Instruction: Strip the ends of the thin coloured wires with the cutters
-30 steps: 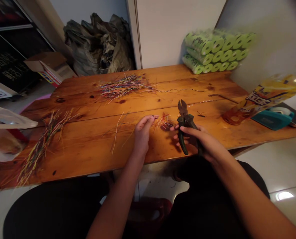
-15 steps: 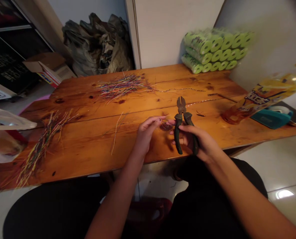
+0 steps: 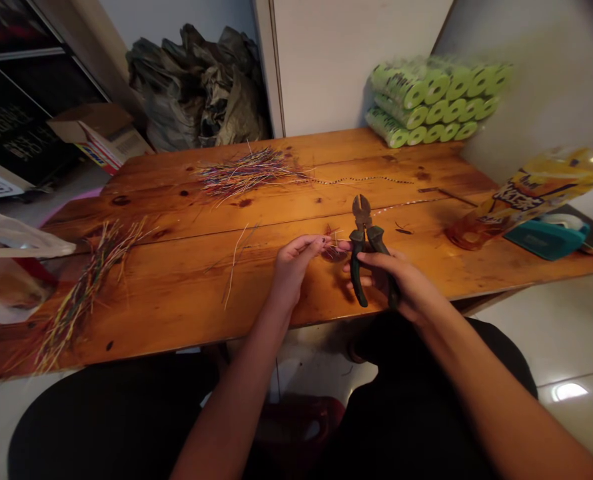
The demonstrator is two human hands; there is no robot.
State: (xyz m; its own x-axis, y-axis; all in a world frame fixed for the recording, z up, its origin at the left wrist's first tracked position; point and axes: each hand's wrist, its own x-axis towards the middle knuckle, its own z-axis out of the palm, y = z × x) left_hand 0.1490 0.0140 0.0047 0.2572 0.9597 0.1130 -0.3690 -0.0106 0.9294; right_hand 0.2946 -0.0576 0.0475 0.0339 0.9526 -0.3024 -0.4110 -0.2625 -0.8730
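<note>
Dark-handled cutting pliers (image 3: 361, 213) point away from me, their handles spread, in my right hand (image 3: 394, 273). My left hand (image 3: 296, 257) is closed in a pinch on thin wire pieces (image 3: 335, 247), which show between the two hands, close to my right fingertips. Two loose wires (image 3: 234, 263) lie on the wooden table (image 3: 176, 287) left of my left hand. A tangled bundle of coloured wires (image 3: 249, 173) rests toward the back, and another wire bundle (image 3: 84, 287) is at the left. Where the pinched wires end is too small to tell.
A bottle of orange drink (image 3: 511, 200) leans at the right beside a teal box (image 3: 546, 238). Green-wrapped rolls (image 3: 426, 103) are stacked at the back right. A plastic bag (image 3: 11, 260) stands at the left edge. Dark bags (image 3: 196, 93) sit behind the table.
The pliers have tilted slightly and shifted a little, with their jaws now a bit further apart. Both hands stay nearly in place.
</note>
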